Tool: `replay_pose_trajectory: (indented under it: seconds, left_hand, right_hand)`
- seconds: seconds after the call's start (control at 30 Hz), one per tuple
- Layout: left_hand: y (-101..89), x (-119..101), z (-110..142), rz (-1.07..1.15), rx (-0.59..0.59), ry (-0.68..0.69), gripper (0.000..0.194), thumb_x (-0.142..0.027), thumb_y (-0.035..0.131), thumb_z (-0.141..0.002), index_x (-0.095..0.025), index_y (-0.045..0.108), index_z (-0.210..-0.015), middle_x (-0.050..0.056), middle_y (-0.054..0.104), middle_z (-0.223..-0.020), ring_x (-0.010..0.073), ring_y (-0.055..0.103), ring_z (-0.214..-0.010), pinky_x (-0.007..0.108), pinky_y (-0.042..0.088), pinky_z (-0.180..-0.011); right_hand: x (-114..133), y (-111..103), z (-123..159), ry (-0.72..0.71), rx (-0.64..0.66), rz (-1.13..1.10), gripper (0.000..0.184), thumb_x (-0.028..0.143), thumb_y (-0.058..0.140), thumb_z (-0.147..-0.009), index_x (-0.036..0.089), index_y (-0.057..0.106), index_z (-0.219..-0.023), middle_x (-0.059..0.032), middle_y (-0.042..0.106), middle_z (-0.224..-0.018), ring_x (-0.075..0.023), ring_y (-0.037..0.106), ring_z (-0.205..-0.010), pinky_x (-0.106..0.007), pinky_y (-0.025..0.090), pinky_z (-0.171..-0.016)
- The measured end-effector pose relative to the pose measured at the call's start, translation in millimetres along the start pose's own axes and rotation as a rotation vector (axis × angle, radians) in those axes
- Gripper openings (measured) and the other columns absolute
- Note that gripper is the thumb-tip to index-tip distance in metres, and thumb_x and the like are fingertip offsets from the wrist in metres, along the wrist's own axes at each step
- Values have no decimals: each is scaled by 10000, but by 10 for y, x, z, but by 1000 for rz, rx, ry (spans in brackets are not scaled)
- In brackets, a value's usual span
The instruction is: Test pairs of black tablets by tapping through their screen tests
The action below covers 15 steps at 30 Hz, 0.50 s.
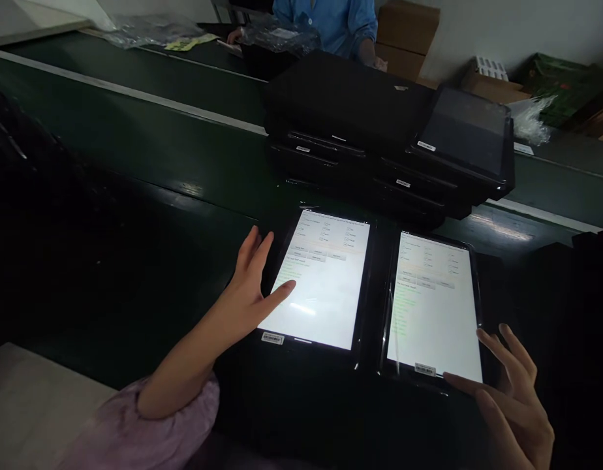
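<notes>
A long dark green tabletop runs across the view, edged by a pale strip, and it carries everything in sight. Behind the near work sits a stack of black tablets with dark screens, several deep, small white labels showing on their edges; one more dark tablet leans tilted on the right end of the stack. Beyond them a person in a blue shirt stands at the far side, beside brown cardboard boxes and crumpled clear plastic bags. In front of the stack two lit tablets lie flat, side by side and almost touching. The left tablet shows a bright white screen with small rows of checkboxes at the top, grey buttons below, a column of green text down the left side, and a barcode sticker on its lower bezel. The right tablet shows the same kind of page, checkboxes above and green lines beneath, with a sticker at its bottom edge. The left hand, reaching out of a lilac sleeve, is open with its fingers spread along the left tablet's left edge and the thumb resting on the screen; it grips nothing. The right hand is also open, fingers loosely spread, its fingertips touching the lower right corner of the right tablet, holding nothing.
</notes>
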<state>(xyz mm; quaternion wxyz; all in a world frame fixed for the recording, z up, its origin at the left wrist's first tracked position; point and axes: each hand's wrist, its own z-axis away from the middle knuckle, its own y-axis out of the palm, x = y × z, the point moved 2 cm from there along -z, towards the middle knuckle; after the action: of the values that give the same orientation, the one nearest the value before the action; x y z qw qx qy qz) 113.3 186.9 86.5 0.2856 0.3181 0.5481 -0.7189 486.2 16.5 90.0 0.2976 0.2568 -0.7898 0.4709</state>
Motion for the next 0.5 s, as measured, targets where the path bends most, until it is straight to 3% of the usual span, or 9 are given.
replay_pose_trajectory:
  seconds: [0.13, 0.27, 0.4, 0.43, 0.5]
  left_hand:
    - [-67, -19, 1, 97, 29, 13, 948, -715, 604, -1025, -514, 62, -1777, 11, -155, -1907, 526, 15, -1729, 700, 534, -1170]
    - [-171, -53, 58, 61, 161, 8, 1117, -804, 647, -951, -430, 21, -1797, 52, -218, -1893, 532, -63, -1725, 751, 416, -1248]
    - [-254, -15, 100, -3, 173, 56, 1149, -791, 668, -950, -397, 4, -1802, 66, -297, -1869, 531, -140, -1716, 755, 318, -1299]
    - [-264, 5, 111, -12, 181, 73, 1138, -767, 674, -962, -402, -1, -1801, 67, -309, -1865, 533, -132, -1717, 752, 323, -1298]
    - [-279, 45, 131, -12, 206, 98, 1099, -707, 679, -991, -423, -13, -1797, 60, -320, -1861, 542, -79, -1721, 733, 397, -1267]
  right_hand:
    - [170, 84, -23, 105, -6, -71, 264, 382, 636, -1072, 327, 871, -963, -12, 649, -1574, -498, 297, -1650, -861, 234, -1270]
    - [222, 130, -44, 108, -13, 96, 284, 422, 600, -1095, 322, 865, -1073, -22, 608, -1625, -483, 295, -1659, -825, 327, -1247]
    - [-148, 27, -78, 18, -48, 154, 353, 434, 532, -1108, 333, 804, -1310, -43, 582, -1653, -466, 394, -1620, -836, 360, -1224]
    - [-301, -18, -93, -30, -58, 134, 343, 452, 556, -1091, 340, 817, -1283, -53, 631, -1600, -467, 458, -1578, -841, 347, -1237]
    - [-623, -108, -125, -121, -63, 113, 333, 565, 625, -1031, 349, 879, -1036, -72, 716, -1477, -505, 509, -1524, -845, 416, -1187]
